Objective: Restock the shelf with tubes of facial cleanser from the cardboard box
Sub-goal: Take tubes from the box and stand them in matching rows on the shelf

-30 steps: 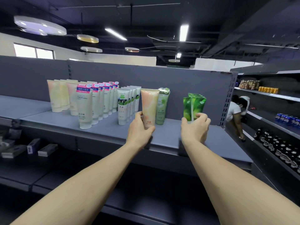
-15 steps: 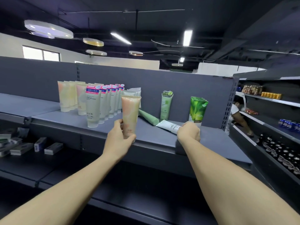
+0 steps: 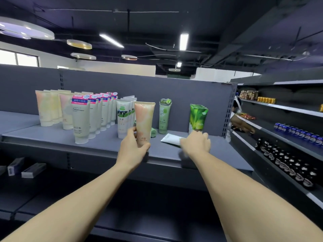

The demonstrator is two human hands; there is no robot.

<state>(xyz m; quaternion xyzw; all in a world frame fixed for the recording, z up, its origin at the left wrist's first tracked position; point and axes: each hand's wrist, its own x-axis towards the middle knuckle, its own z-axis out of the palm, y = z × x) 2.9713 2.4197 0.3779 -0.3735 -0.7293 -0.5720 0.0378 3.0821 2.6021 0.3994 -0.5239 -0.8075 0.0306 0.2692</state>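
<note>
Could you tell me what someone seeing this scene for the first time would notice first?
Most striking is the peach-and-cream plastic tube held upright in the left hand at the front edge of the grey metal shelf. Just right of it, the right hand reaches onto a white tube lying flat, below the bright green leaf-print tubes. To the left stand neat rows of pale tubes with pink-topped labels.

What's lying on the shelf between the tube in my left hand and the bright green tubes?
In the head view: a white tube lying flat, a pale green one toppled, another upright behind them.
</note>
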